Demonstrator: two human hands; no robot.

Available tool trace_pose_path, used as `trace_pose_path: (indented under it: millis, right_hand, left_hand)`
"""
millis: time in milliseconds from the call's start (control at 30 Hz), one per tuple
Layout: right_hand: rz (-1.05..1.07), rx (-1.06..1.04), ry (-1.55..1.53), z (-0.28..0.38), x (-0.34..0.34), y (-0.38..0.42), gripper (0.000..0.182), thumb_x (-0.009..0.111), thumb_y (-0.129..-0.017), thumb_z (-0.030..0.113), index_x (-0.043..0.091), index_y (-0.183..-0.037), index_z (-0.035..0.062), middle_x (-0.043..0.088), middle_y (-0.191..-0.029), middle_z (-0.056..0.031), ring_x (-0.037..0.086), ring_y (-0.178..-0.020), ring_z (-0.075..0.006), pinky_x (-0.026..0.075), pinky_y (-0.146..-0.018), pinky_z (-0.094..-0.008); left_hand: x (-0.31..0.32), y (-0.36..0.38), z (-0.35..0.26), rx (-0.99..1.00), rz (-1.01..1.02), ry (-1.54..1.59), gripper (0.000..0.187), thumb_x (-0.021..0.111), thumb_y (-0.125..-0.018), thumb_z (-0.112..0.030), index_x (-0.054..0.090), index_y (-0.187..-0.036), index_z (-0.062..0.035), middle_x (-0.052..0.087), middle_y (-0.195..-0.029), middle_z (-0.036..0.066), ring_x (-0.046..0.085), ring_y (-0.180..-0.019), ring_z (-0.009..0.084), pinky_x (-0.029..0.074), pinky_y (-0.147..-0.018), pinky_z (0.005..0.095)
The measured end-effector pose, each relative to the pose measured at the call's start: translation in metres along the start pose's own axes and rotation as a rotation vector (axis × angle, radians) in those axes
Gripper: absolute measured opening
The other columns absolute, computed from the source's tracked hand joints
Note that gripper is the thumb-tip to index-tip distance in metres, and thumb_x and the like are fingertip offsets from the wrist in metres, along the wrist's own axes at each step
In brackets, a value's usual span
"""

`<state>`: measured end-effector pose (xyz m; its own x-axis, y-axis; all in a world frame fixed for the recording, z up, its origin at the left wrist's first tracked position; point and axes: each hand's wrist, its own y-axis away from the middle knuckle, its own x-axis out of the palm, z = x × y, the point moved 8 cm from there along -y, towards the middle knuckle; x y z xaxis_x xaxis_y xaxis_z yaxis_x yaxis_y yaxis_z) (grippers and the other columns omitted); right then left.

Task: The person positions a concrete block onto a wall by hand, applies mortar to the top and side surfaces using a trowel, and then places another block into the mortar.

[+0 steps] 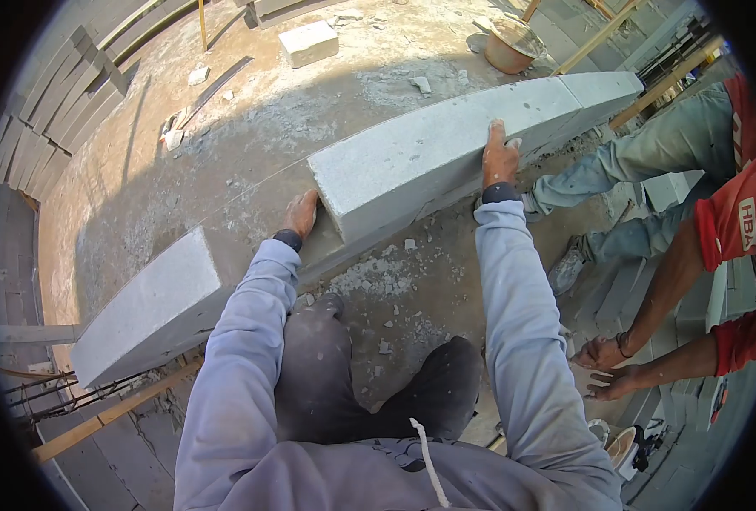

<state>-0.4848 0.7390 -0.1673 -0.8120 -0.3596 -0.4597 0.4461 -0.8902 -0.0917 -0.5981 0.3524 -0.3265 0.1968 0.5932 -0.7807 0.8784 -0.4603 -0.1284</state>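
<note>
A long pale grey block (pixel 420 149) lies in a row on the wall edge in front of me, with another block (pixel 604 89) against its far right end. My left hand (pixel 301 213) touches the near left end of the long block, its fingers partly hidden at the block's edge. Further along, my right hand (pixel 501 157) grips the block's near upper edge, thumb on top and fingers down its side. Left of my left hand, past a gap, sits a separate block (pixel 152 311).
A co-worker in red bends at the right, hands (pixel 608 366) low over stacked blocks (pixel 680 400). Block stacks (pixel 63 111) stand at the upper left. Beyond the wall are a bucket (pixel 514 47), a loose block (pixel 308 43) and rubble. Wooden battens (pixel 118 410) and rebar stick out lower left.
</note>
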Motion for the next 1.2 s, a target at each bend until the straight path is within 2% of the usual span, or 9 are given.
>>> trace_pose_path:
  millis: [167,300,367,633,733,933,1033,1133,1200]
  right_hand:
    - [0.016,0.030,-0.028,0.005,-0.004,0.008,0.091,0.046,-0.088,0.056,0.032,-0.131,-0.0231,0.034,-0.136,-0.0404,0.035,-0.131,-0.0459,0.028,-0.111,-0.0381]
    - [0.016,0.021,-0.031,0.001,0.000,0.005,0.091,0.046,-0.089,0.055,0.026,-0.134,-0.0221,0.030,-0.139,-0.0396,0.031,-0.133,-0.0452,0.025,-0.112,-0.0370]
    - [0.033,0.028,-0.035,-0.002,0.002,0.003,0.093,0.046,-0.089,0.055,0.022,-0.136,-0.0213,0.028,-0.140,-0.0393,0.030,-0.134,-0.0450,0.024,-0.113,-0.0367]
    - [0.036,0.015,-0.059,0.000,0.001,0.003,0.092,0.047,-0.089,0.054,0.022,-0.136,-0.0218,0.029,-0.140,-0.0395,0.030,-0.134,-0.0447,0.024,-0.113,-0.0359]
    - [0.038,0.030,-0.078,0.000,0.000,0.006,0.091,0.046,-0.090,0.053,0.022,-0.136,-0.0220,0.028,-0.140,-0.0394,0.029,-0.135,-0.0445,0.023,-0.113,-0.0357]
    - [0.031,0.024,-0.102,0.001,0.002,0.008,0.090,0.045,-0.091,0.052,0.020,-0.137,-0.0214,0.025,-0.142,-0.0391,0.027,-0.136,-0.0439,0.022,-0.113,-0.0357]
    - [0.040,0.031,-0.118,0.003,0.001,0.010,0.090,0.045,-0.091,0.052,0.019,-0.137,-0.0213,0.025,-0.142,-0.0392,0.027,-0.136,-0.0439,0.022,-0.113,-0.0359]
    - [0.032,0.024,-0.105,0.000,-0.001,0.006,0.090,0.045,-0.090,0.052,0.021,-0.136,-0.0219,0.027,-0.141,-0.0396,0.027,-0.136,-0.0442,0.022,-0.113,-0.0362]
    - [0.022,0.002,-0.091,-0.005,0.002,0.004,0.091,0.046,-0.090,0.053,0.023,-0.135,-0.0226,0.028,-0.140,-0.0399,0.028,-0.135,-0.0445,0.023,-0.113,-0.0365]
  left_hand:
    - [0.000,0.002,0.001,-0.038,0.044,0.026,0.032,0.038,-0.095,-0.026,0.057,-0.107,-0.0041,0.059,-0.110,0.026,0.053,-0.104,0.0438,0.042,-0.088,0.0484]
    - [0.015,-0.003,0.031,-0.102,0.045,0.082,0.047,0.033,-0.097,-0.039,0.060,-0.112,-0.0027,0.057,-0.114,0.028,0.051,-0.108,0.0447,0.040,-0.092,0.0478]
    - [0.018,-0.003,0.036,-0.107,0.061,0.109,0.048,0.033,-0.097,-0.039,0.060,-0.113,-0.0025,0.057,-0.116,0.028,0.050,-0.110,0.0445,0.039,-0.093,0.0473]
    - [0.023,-0.004,0.045,-0.080,0.080,0.134,0.050,0.032,-0.097,-0.040,0.058,-0.117,-0.0027,0.056,-0.118,0.029,0.049,-0.113,0.0444,0.038,-0.096,0.0468]
    - [0.019,-0.001,0.038,-0.147,0.128,0.153,0.051,0.030,-0.097,-0.041,0.056,-0.119,-0.0031,0.054,-0.121,0.029,0.047,-0.116,0.0447,0.037,-0.097,0.0469]
    - [0.030,-0.001,0.055,-0.150,0.109,0.095,0.052,0.029,-0.098,-0.043,0.055,-0.121,-0.0036,0.051,-0.124,0.031,0.045,-0.117,0.0459,0.036,-0.098,0.0472]
    - [0.024,0.001,0.046,-0.182,0.092,0.115,0.050,0.030,-0.099,-0.041,0.056,-0.120,-0.0041,0.052,-0.123,0.029,0.047,-0.116,0.0450,0.037,-0.098,0.0471]
    - [0.015,0.000,0.025,-0.123,0.115,0.131,0.048,0.030,-0.099,-0.039,0.057,-0.116,-0.0042,0.055,-0.120,0.027,0.049,-0.113,0.0445,0.038,-0.095,0.0481]
    - [0.026,-0.004,0.036,-0.065,0.075,0.119,0.044,0.030,-0.099,-0.036,0.058,-0.110,-0.0033,0.058,-0.114,0.027,0.051,-0.108,0.0448,0.040,-0.091,0.0487]
